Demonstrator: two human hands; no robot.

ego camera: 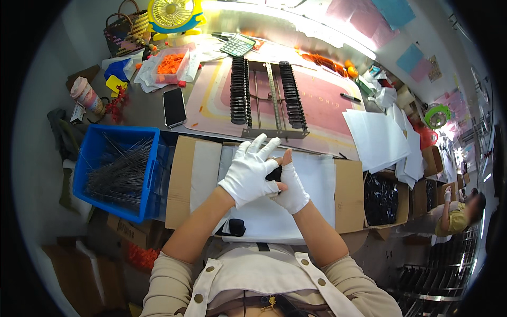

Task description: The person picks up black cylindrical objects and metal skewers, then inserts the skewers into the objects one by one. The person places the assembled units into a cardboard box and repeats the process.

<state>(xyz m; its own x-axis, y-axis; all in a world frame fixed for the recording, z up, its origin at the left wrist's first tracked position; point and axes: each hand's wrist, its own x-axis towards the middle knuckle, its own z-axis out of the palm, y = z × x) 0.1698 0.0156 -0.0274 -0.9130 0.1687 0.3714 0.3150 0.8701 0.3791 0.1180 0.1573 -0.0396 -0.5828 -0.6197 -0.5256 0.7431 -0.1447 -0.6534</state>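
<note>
Before my chest, a small black piece [274, 174] lies between both hands, and much of it is covered. My left hand [251, 172] wears a white glove with bare thumb and index fingertips. That thumb and index finger close around the piece, while the other fingers stretch forward. My right hand [292, 190], also gloved, holds the piece from the other side with its bare thumb raised; its other fingers are hidden. Beneath the hands is an open cardboard box [348, 196] with a white sheet [317, 214] over it. Another black piece [237, 227] rests near the sheet's front left edge.
Ahead, a metal rack [273, 134] carries two rows of black pieces [240, 91]. A blue bin [155, 174] of thin metal rods stands left, near a phone [174, 107]. White sheets [376, 138] and a box of black plastic-wrapped goods [380, 198] are right. A co-worker [453, 218] is farther right.
</note>
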